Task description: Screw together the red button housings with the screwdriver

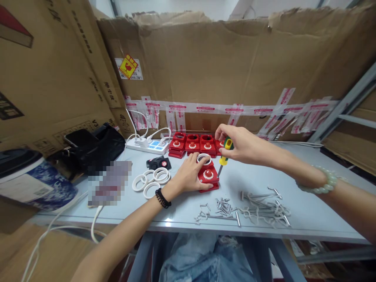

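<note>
R hand (238,143), fingers closed, is gripping yellow-green-handled screwdriver (223,159); L hand (189,172), part-curled, is clasping domed red plastic box (213,181); square-on pressure's prob. helping.

The rear of the pale table (320,192) is bounded by a large brown cardboard panel (205,66); its upper edge is torn, and its lower part is crossed by printed tape (205,109); the left side is enclosed by printed cardboard (55,62); a whitish wall (188,7) is glimpsed above; a grey metal frame (346,102) is seen at right; light is reflected as a small glare near the table's front edge.
</note>
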`<state>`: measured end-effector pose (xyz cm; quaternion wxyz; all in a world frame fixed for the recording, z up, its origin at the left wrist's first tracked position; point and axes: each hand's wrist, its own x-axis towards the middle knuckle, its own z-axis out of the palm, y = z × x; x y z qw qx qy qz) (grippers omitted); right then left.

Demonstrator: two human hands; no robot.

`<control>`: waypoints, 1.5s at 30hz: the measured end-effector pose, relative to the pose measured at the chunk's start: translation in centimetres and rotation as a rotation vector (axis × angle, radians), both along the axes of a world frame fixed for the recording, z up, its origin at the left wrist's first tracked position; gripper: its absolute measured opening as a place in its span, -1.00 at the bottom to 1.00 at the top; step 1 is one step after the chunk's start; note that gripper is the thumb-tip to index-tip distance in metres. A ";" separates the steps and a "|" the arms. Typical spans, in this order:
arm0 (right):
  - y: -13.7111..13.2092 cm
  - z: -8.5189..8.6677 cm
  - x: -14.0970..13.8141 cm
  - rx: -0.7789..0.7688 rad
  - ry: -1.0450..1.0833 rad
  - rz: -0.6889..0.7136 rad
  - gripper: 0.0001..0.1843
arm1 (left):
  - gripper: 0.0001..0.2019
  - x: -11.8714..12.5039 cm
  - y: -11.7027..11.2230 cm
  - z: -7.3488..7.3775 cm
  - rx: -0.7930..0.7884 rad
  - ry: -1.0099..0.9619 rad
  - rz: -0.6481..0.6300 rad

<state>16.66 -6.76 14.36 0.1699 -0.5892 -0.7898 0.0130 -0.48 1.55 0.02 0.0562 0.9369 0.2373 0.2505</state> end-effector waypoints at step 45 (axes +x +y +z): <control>-2.2 -0.5 -0.5 -0.052 0.247 -0.054 -0.70 | -0.11 -0.4 -1.3 1.3 0.036 -0.018 -0.005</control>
